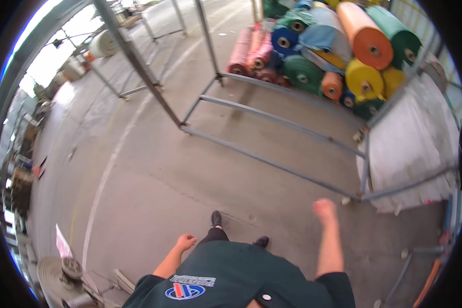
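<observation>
Low beside my body, my left hand (186, 241) hangs over the floor with its fingers loosely bent and nothing visible in it. My right hand (324, 209) is held out farther forward on the right, near the front corner of a grey metal frame (272, 160) but apart from it. Motion smears its fingers, so I cannot tell whether they are closed. The frame stands on the concrete floor in front of me, with upright posts and several horizontal bars.
Behind the frame lies a heap of coloured fabric rolls (364, 79). A large white wrapped bundle (413, 143) sits at the right. Another metal rack (133, 91) stands at the far left. Machine parts (61, 280) are at the lower left, pipes (427, 250) at the lower right.
</observation>
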A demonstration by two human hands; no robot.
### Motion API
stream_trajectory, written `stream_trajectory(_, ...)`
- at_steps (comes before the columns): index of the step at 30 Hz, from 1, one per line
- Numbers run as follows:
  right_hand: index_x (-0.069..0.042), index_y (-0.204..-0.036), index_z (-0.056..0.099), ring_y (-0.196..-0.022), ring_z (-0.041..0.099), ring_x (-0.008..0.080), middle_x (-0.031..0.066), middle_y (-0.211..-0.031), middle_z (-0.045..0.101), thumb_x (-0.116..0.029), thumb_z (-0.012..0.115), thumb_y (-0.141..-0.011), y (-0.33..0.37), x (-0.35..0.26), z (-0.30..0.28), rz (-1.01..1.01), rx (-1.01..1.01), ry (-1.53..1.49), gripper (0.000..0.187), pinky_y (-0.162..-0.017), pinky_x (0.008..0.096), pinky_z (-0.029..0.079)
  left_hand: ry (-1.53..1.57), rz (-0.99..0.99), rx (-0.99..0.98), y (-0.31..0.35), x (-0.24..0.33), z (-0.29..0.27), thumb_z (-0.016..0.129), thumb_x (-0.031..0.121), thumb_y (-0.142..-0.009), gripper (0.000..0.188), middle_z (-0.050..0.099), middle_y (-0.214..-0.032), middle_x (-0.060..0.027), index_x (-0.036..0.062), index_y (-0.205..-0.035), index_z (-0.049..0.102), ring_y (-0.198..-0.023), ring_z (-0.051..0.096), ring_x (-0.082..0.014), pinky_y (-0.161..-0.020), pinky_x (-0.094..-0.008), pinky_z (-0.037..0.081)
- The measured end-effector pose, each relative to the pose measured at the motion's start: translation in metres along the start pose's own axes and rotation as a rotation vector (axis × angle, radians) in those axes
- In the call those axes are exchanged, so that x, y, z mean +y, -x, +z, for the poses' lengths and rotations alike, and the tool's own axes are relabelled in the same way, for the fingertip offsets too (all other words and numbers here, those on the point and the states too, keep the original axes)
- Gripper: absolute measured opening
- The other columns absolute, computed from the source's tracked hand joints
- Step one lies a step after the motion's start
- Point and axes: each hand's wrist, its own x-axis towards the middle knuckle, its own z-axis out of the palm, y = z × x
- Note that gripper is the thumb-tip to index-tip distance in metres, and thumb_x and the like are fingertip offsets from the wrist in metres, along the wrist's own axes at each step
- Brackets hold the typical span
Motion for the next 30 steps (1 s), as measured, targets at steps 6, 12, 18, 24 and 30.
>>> stream_trajectory(6, -0.002, -0.109, 0.059, -0.086, 0.066, 0.0231, 0.0138, -0.099, 0.066, -0.019, 0.058, -0.091, 0.059, 0.174, 0.284, 0.752, -0.165, 0.386, 0.025, -0.074, 0.0343, 0.054, 0.012, -0.04, 0.119, -0.022, -0.042, -0.099, 0.068, 0.028, -0.078, 0.036, 0.069, -0.092, -0.0122, -0.0016, -0.098, 0.067, -0.078, 0.067, -0.0167, -0.075, -0.0316, 0.053)
stream_trajectory(12, 0.0, -0.112, 0.058, -0.081, 0.065, 0.0166, 0.0113, -0.093, 0.066, -0.021, 0.059, -0.09, -0.035, 0.172, 0.457, 0.61, -0.279, 0.759, 0.03, -0.068, 0.0284, 0.053, 0.455, -0.043, 0.147, -0.102, -0.097, -0.228, 0.065, 0.024, -0.082, 0.031, 0.069, -0.089, -0.012, -0.0032, -0.099, 0.065, -0.079, 0.067, -0.0163, -0.074, -0.0301, 0.052)
stream_trajectory(18, 0.001, -0.113, 0.057, -0.074, 0.064, 0.014, 0.0105, -0.091, 0.066, -0.022, 0.062, -0.088, -0.151, 0.196, 0.677, 0.072, -0.248, 0.829, 0.034, -0.061, 0.0266, 0.05, 0.66, -0.066, 0.438, -0.141, -0.139, -0.361, 0.062, 0.021, -0.085, 0.028, 0.068, -0.085, -0.0103, -0.0036, -0.098, 0.063, -0.077, 0.067, -0.0168, -0.072, -0.0296, 0.052)
stream_trajectory(24, 0.002, -0.118, 0.053, -0.088, 0.064, 0.0184, 0.0135, -0.1, 0.065, -0.023, 0.066, -0.085, -0.239, 0.246, 0.919, -0.155, -0.397, 0.878, 0.044, -0.075, 0.0295, 0.051, 0.806, -0.22, 0.448, -0.197, -0.174, -0.413, 0.063, 0.024, -0.085, 0.025, 0.067, -0.079, -0.007, -0.0002, -0.091, 0.065, -0.076, 0.066, -0.0153, -0.07, -0.0295, 0.052)
stream_trajectory(30, 0.003, -0.121, 0.051, -0.1, 0.062, 0.0244, 0.0184, -0.11, 0.063, -0.026, 0.068, -0.082, -0.36, 0.301, 1.121, -0.171, -0.422, 0.843, 0.051, -0.084, 0.0346, 0.05, 0.011, -0.06, 0.431, -0.26, -0.173, -0.482, 0.062, 0.025, -0.086, 0.027, 0.067, -0.078, -0.0082, -0.0005, -0.093, 0.064, -0.075, 0.065, -0.0156, -0.069, -0.0312, 0.052)
